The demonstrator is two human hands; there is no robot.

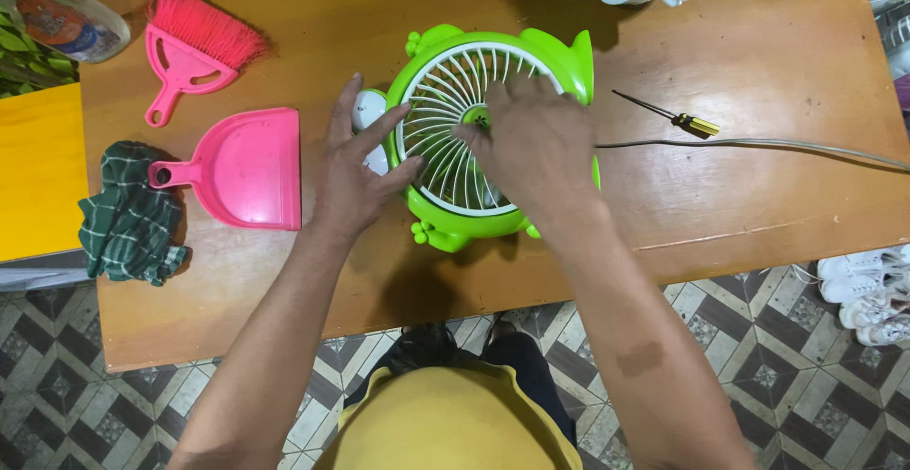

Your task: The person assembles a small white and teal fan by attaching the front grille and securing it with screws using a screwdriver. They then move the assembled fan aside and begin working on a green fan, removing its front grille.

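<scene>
Head view, left to right: pink dustpan (248, 169) parked aside on wooden table (758, 53); left hand (355, 171) spread wide, bracing green fan (559, 58) at table centre. Right hand (536, 143) on white grille (445, 91), fingertips at hub, probably pinching something small; screwdriver (684, 120) laid within reach, just right.

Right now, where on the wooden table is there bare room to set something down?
Bare wood lies on the table right of the green fan, above the screwdriver, and along the near edge below the cable. The left side is crowded: pink dustpan, brush, checked cloth.
</scene>
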